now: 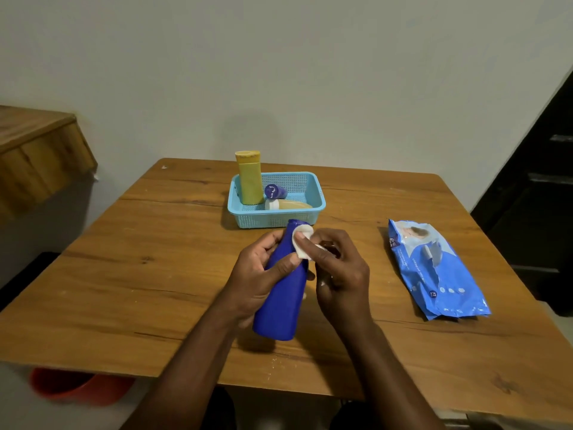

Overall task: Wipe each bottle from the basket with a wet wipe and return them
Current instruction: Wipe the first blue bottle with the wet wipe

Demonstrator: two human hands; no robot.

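Three bottles in basket: a yellow bottle (249,178) is stood upright at the left; a small purple bottle (274,191) and a cream bottle (290,205) are laid beside it in the basket (313,209).
Bottle in hand: the blue bottle (280,301) is held tilted above the table (124,274), near of the basket.
Left hand (260,274): fingers and thumb are wrapped round the blue bottle's body.
Right hand (339,268): the wet wipe (302,243) is pinched and pressed against the bottle's upper part.
Wipe pack (434,268): laid at the right, well apart.
Progress: one bottle is judged mid-wipe, its return pending; whether the basket's three are wiped cannot be told.
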